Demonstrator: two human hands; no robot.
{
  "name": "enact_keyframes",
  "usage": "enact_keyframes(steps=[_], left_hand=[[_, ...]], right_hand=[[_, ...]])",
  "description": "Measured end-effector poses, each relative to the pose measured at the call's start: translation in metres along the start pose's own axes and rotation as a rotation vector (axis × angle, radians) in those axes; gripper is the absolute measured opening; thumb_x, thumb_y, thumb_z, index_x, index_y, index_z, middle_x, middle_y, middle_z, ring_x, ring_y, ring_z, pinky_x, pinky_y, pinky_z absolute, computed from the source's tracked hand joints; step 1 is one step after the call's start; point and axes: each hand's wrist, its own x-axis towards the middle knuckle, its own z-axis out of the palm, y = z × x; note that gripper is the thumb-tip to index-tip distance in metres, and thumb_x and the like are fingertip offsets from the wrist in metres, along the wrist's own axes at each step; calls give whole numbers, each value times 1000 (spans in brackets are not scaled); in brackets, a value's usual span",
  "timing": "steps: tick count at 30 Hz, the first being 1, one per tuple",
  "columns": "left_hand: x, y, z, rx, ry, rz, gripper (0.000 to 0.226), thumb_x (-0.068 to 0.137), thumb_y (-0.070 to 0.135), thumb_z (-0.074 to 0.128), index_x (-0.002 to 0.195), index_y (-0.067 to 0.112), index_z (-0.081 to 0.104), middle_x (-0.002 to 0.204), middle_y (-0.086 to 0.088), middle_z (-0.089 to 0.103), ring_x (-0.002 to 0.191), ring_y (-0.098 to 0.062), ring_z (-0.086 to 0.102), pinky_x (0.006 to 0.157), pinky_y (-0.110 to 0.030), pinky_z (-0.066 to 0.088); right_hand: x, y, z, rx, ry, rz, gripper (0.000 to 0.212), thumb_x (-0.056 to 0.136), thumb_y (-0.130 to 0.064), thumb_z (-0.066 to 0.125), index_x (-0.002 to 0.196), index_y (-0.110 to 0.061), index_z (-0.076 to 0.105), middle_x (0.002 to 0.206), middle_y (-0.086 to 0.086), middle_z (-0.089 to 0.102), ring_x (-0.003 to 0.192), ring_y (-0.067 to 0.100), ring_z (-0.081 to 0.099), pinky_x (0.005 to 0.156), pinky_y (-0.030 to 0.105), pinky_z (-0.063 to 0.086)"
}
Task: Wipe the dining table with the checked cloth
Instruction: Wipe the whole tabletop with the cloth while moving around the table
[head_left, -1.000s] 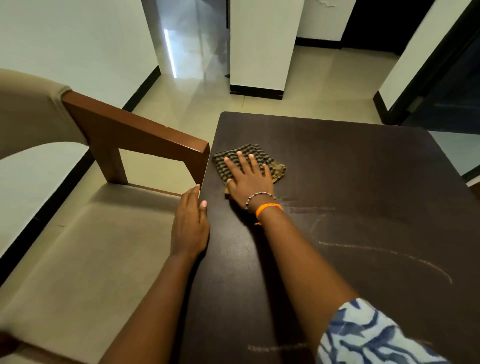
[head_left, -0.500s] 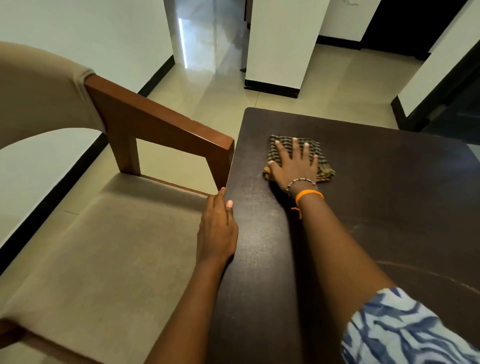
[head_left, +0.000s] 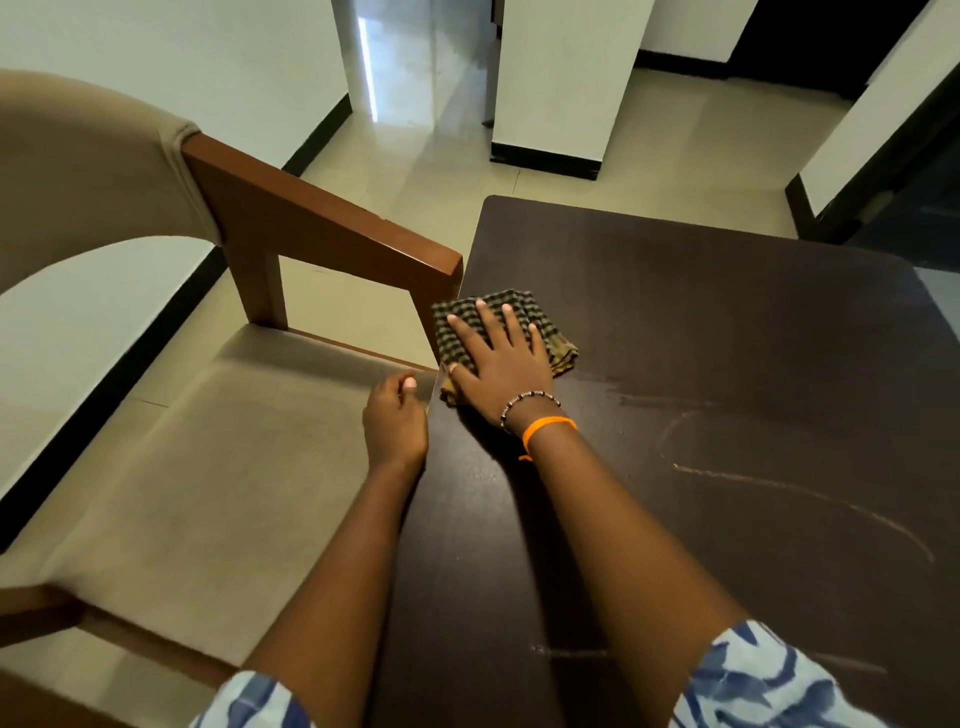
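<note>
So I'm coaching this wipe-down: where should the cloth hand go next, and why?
Probably sweep the right hand, pressed flat on the folded checked cloth at the left edge of the dark wooden dining table, rightward and nearer: pale chalky streaks remain there.

- No text, label, brand, number or sign is showing legibly anywhere in the head view.
</note>
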Motion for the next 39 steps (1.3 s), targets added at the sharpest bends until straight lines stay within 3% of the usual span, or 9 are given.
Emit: enact_keyframes(steps=[3, 8, 11, 14, 19, 24, 30, 39], left_hand=[[-16, 0, -6, -22, -75, 28, 27, 97, 17, 43, 117, 10, 60, 116, -7, 62, 100, -14, 54, 83, -25, 42], [-24, -3, -7, -94, -80, 52, 27, 96, 19, 46, 116, 12, 63, 113, -4, 65, 98, -14, 57, 83, -24, 46], [-20, -10, -3, -54, -93, 23, 29, 97, 27, 42, 113, 15, 63, 111, -5, 66, 101, -20, 60, 89, -36, 50], [-18, -11, -1, -26, -107, 11, 32, 98, 30, 39, 118, 17, 60, 116, -5, 64, 105, -21, 58, 94, -42, 49], [-17, -9, 1, 17, -91, 27, 30, 98, 29, 40, 120, 20, 57, 121, -2, 61, 109, -20, 56, 93, -40, 49], [-19, -3, -1, 180, 74, 54, 16, 93, 25, 48, 99, 21, 62, 104, 0, 66, 94, -21, 59, 79, -38, 50], [-23, -3, -1, 231, 123, 89, 12, 91, 26, 53, 95, 21, 63, 99, -1, 67, 92, -22, 61, 84, -46, 51], [-25, -1, 1, 198, 137, 128, 9, 89, 22, 58, 95, 18, 63, 100, -1, 67, 93, -21, 60, 89, -45, 48]], right_hand=[[-22, 24, -4, 3, 46, 48, 57, 93, -47, 37, 147, -39, 17, 159, -4, 8, 146, 24, 2, 116, 48, 2], [-58, 100, -21, -22, 102, 316, 57, 94, -44, 40, 146, -39, 19, 159, -3, 11, 146, 25, 6, 116, 50, 6], [-76, 133, -28, -21, 112, 506, 56, 95, -44, 38, 147, -38, 19, 159, -1, 10, 146, 27, 5, 116, 52, 7], [-73, 123, -26, 1, 91, 609, 56, 95, -44, 36, 147, -37, 17, 159, 0, 5, 146, 28, 1, 116, 53, 3], [-47, 64, -15, -10, 98, 482, 57, 95, -43, 36, 148, -37, 15, 159, -1, 2, 146, 28, -2, 115, 54, 1], [-18, -27, 4, 12, 24, 149, 56, 95, -43, 34, 147, -39, 14, 159, -2, 1, 146, 27, -5, 114, 54, -3], [-23, 1, -5, 18, -76, 21, 56, 96, -45, 33, 147, -43, 9, 159, -7, -3, 146, 26, -8, 115, 51, -4], [-66, 110, -27, 44, 27, 482, 55, 97, -41, 36, 146, -43, 13, 159, -6, 3, 146, 25, -4, 116, 52, -1]])
